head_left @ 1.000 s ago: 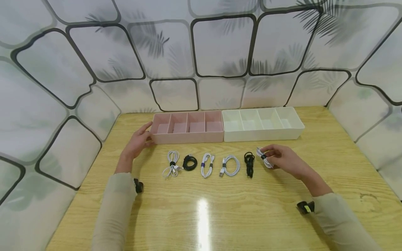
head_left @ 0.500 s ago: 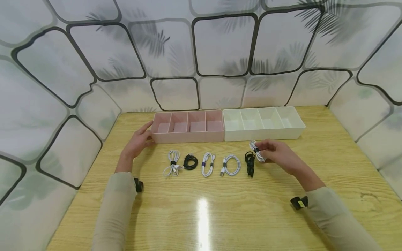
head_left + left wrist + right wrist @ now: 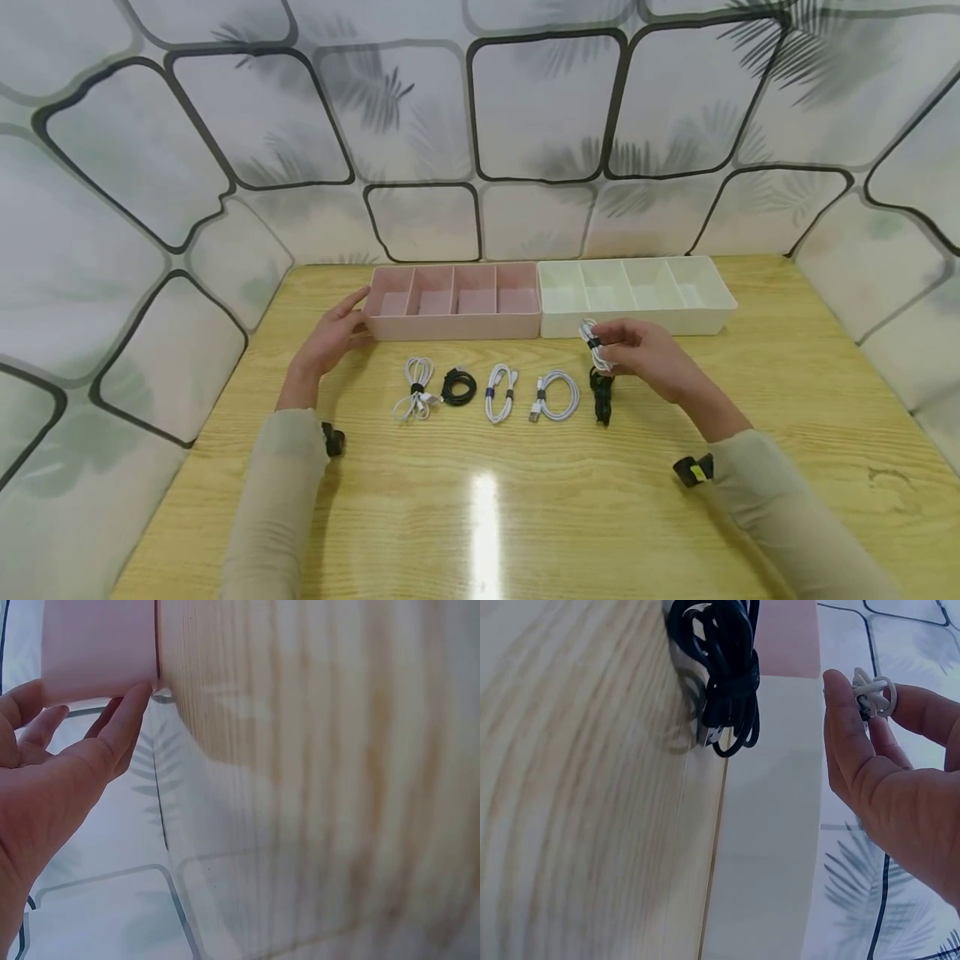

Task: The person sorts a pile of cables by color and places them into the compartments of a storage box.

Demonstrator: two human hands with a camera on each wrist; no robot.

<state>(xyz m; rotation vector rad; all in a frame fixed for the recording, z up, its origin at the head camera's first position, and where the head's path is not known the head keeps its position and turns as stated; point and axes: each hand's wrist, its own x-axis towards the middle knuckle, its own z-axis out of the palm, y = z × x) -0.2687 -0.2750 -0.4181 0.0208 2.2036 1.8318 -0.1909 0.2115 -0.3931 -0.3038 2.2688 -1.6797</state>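
Between thumb and fingers, my right hand (image 3: pixel 647 354) pinches a coiled white cable (image 3: pixel 595 343) bound with a dark strap. It is held above the black cable bundle (image 3: pixel 602 400), in front of the white divided box (image 3: pixel 637 323). The right wrist view shows the white cable (image 3: pixel 873 694) at my fingertips. My left hand (image 3: pixel 327 342) touches the left end of the pink divided box (image 3: pixel 457 327). Its fingertips rest along the pink end wall (image 3: pixel 101 652) in the left wrist view, the fingers fairly straight.
A row of coiled cables lies before the boxes: a white one (image 3: pixel 417 387), a black one (image 3: pixel 470 393), and two more white cables, one oblong (image 3: pixel 491 408) and one round (image 3: pixel 576 398). Behind the wooden table (image 3: pixel 405 500) hangs a patterned backdrop (image 3: pixel 540 108).
My right hand has lifted the white cable and carried it leftward and toward the white box, passing over the black bundle. The left hand stays at the pink box.
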